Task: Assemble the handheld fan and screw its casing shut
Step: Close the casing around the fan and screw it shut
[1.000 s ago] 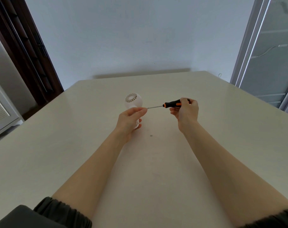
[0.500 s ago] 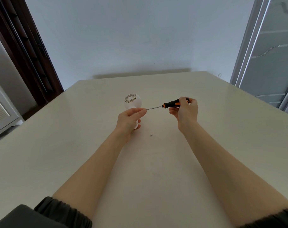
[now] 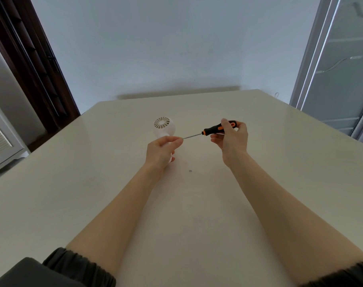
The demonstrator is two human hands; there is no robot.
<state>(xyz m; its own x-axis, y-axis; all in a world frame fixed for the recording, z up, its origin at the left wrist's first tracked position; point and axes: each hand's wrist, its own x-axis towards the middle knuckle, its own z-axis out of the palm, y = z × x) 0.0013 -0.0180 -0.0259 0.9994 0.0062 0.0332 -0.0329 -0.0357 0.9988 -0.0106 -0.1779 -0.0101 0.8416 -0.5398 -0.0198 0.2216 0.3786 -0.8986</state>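
Two closed hands: left hand (image 3: pixel 161 151) round smooth white fan (image 3: pixel 164 129), right hand (image 3: pixel 231 137) round black-orange screwdriver (image 3: pixel 214 129).

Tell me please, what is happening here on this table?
A person is working on a small white handheld fan at a pale table. The left hand grips the fan's handle. The right hand holds a black and orange screwdriver, with its thin shaft pointing left to the left hand's fingertips. Whether a screw is there cannot be seen. A tiny dark speck lies on the table, perhaps a loose screw.
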